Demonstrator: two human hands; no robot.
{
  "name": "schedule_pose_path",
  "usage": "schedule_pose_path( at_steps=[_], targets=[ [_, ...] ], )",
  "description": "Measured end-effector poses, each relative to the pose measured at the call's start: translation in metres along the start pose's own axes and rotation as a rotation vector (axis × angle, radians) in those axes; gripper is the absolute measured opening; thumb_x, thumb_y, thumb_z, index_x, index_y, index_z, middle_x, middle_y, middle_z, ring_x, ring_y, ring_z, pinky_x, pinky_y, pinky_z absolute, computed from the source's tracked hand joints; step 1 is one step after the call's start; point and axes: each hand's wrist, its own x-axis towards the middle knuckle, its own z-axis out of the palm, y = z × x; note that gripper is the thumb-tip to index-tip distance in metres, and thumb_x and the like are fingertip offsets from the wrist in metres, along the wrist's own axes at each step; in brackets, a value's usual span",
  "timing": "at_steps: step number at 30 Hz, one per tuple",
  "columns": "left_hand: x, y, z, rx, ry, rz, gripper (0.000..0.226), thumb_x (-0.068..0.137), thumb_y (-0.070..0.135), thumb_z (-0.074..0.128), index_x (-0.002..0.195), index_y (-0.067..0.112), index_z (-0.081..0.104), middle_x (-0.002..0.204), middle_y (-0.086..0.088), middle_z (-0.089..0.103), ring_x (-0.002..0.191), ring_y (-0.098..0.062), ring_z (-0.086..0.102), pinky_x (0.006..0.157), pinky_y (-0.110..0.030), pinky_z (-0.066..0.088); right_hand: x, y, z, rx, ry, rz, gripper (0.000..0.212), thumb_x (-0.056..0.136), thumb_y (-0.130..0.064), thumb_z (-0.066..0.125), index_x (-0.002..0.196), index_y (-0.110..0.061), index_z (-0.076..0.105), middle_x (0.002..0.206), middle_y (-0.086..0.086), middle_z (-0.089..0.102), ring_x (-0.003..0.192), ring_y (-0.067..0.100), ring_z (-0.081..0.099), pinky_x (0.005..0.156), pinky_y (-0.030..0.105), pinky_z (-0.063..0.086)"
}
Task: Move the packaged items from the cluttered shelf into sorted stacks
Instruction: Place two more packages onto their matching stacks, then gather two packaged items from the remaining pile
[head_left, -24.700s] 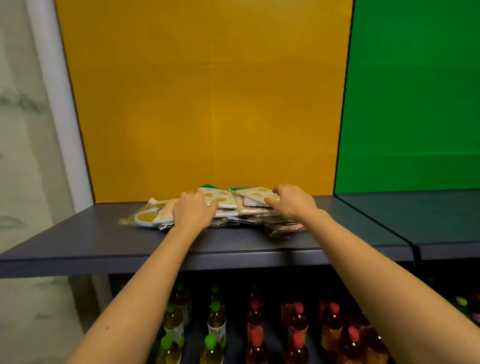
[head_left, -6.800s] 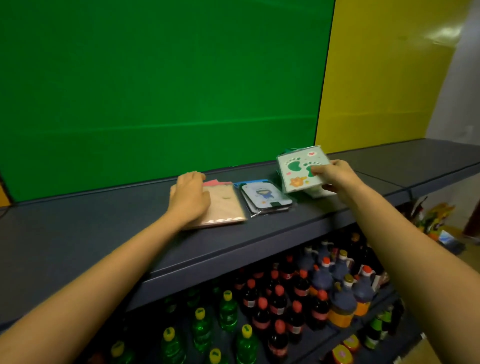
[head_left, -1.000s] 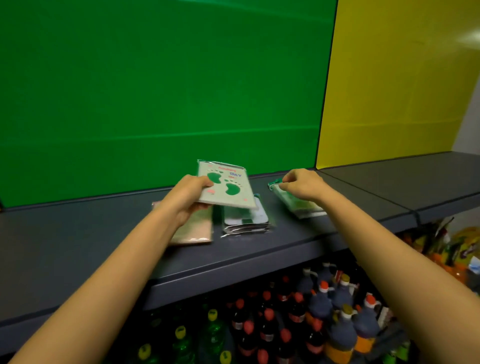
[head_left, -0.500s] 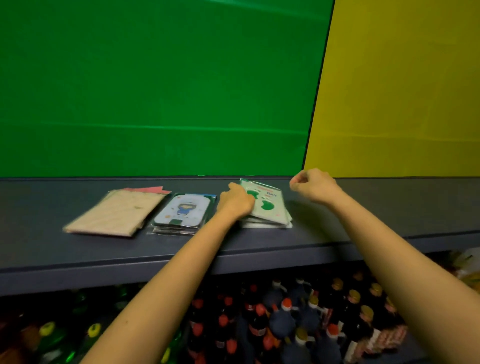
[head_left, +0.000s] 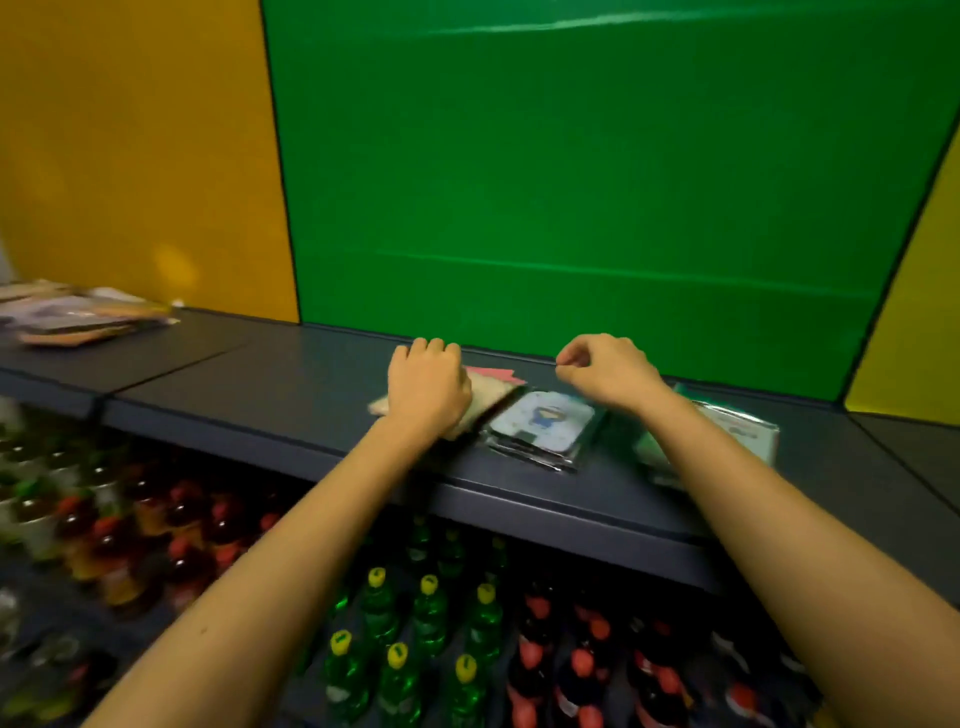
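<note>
The left hand (head_left: 428, 388) lies flat, palm down, on the tan stack (head_left: 485, 397). Right of that stack sits the blue-card stack (head_left: 540, 428), the right hand (head_left: 608, 371) loosely curled above it, seemingly empty. The unsorted pile (head_left: 78, 317) lies far left.

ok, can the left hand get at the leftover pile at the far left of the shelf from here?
Probably yes, with a long sideways reach. The left hand rests on the tan stack, holding nothing, and the shelf between it and the leftover pile is bare.
</note>
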Motion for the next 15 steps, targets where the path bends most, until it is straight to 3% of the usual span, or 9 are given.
schedule_pose_path(
  at_steps=[10, 15],
  targets=[
    [-0.064, -0.242, -0.034, 0.184, -0.007, -0.345, 0.03, 0.091, 0.026, 0.045, 0.111, 0.007, 0.057, 0.119, -0.014, 0.06, 0.115, -0.033, 0.05, 0.091, -0.04, 0.039, 0.032, -0.205, 0.126, 0.052, -0.21, -0.412, 0.029, 0.088, -0.031, 0.056, 0.115, -0.023, 0.062, 0.124, 0.002, 0.064, 0.116, 0.025, 0.058, 0.099, 0.039, 0.047],
    [-0.085, -0.339, -0.047, 0.2, 0.01, -0.405, 0.027, 0.092, 0.026, 0.044, 0.104, 0.006, 0.058, 0.113, -0.014, 0.062, 0.109, -0.034, 0.053, 0.083, -0.039, 0.042, 0.038, -0.299, 0.179, 0.081, -0.266, -0.48, 0.029, 0.089, -0.033, 0.056, 0.116, -0.023, 0.061, 0.123, 0.002, 0.064, 0.115, 0.025, 0.057, 0.095, 0.039, 0.049]
  ],
)
